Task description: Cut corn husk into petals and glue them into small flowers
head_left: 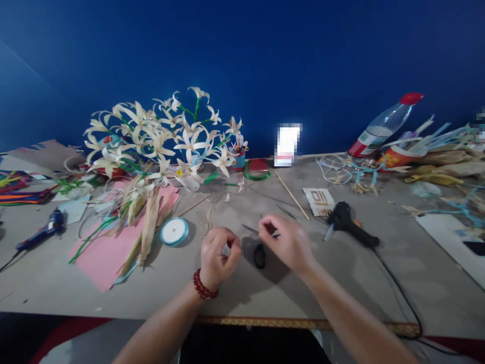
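Spanning the background, a deep blue wall (341, 50) looks smooth and matte. Below it, the grey worktop (379, 288) is dull and flat, flecked with scraps, and a gold patterned strip runs along its near edge. At rear left stands a spray of pale, stiff-petalled flowers (162, 131) on green stems. In front of it a pink paper sheet (106, 255) lies flat. A clear plastic bottle (382, 126) with a red cap leans at rear right. A black glue gun (350, 225) lies right of centre, its cord crossing the near edge.

The left hand (217, 255) and right hand (286, 242) are both curled closed, fingertips pinched; what they pinch is too small to tell. Black-handled scissors (259, 256) lie between them on the worktop, just beside the right hand. A white ribbon spool (174, 231) lies left. Bare surface lies open front left and front right.
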A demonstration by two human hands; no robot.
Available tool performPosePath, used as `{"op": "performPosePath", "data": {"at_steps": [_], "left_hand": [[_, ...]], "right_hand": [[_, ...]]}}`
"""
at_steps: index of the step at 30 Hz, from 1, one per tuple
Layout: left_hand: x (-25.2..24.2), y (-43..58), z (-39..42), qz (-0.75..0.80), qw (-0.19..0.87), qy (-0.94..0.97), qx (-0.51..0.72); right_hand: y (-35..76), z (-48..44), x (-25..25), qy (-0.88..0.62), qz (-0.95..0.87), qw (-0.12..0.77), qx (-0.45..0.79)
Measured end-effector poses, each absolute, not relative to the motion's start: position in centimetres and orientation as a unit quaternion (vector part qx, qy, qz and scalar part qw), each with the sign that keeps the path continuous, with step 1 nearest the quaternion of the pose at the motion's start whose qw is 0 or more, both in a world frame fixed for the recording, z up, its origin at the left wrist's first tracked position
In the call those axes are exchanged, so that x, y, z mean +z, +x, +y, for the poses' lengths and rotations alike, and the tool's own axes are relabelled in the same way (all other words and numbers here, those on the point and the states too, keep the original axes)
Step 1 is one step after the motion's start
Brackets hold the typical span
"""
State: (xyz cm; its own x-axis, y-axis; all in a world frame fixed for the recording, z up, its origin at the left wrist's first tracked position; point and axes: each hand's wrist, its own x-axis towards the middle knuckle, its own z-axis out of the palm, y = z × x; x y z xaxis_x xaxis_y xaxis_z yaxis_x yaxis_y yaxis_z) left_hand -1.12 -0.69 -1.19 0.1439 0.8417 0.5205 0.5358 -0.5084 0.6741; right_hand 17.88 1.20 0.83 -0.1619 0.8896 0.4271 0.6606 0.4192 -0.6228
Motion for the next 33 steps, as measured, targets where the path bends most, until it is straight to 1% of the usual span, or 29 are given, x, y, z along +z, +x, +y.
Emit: {"op": "performPosePath", "data": {"at_steps": [2,6,10,12,14,15,17,18,21,26,33], "left_hand": [[-1.3,-1.2,-0.6,0.476,0.175,0.731,0.457],[-1.2,-1.0,-0.5,0.493,0.205,0.721,0.441],[-0.4,-1.2,0.1,0.537,0.282,0.682,0.41],[0.2,-1.6,0.9,0.543,0.304,0.678,0.391],[0.7,-1.9,2.4,0.534,0.275,0.711,0.366],[0.9,-2.0,3.3,0.527,0.239,0.736,0.351],[1.1,-2.1,5.8,0.52,0.131,0.779,0.326],[1.0,-2.0,7.1,0.521,0.099,0.785,0.321],[0.2,-1.7,11.2,0.524,0.057,0.791,0.31],[-1.5,-1.6,15.1,0.513,0.051,0.816,0.261],[-2.0,-3.4,15.9,0.488,0.078,0.847,0.197]], "right_hand": [[18.6,1.6,0.8,-0.537,-0.728,0.403,0.139],[18.8,1.9,0.7,-0.528,-0.724,0.41,0.169],[18.4,1.7,0.7,-0.52,-0.733,0.405,0.167],[18.1,1.5,0.7,-0.509,-0.746,0.396,0.163],[17.8,1.2,0.7,-0.494,-0.765,0.378,0.168],[17.7,1.0,0.7,-0.485,-0.772,0.373,0.171],[17.4,0.7,0.8,-0.465,-0.785,0.367,0.182],[17.4,0.6,0.9,-0.456,-0.789,0.367,0.186],[17.5,0.4,1.0,-0.445,-0.796,0.367,0.184],[17.9,1.0,0.8,-0.457,-0.796,0.354,0.18],[17.5,1.0,0.3,-0.46,-0.797,0.34,0.195]]}}
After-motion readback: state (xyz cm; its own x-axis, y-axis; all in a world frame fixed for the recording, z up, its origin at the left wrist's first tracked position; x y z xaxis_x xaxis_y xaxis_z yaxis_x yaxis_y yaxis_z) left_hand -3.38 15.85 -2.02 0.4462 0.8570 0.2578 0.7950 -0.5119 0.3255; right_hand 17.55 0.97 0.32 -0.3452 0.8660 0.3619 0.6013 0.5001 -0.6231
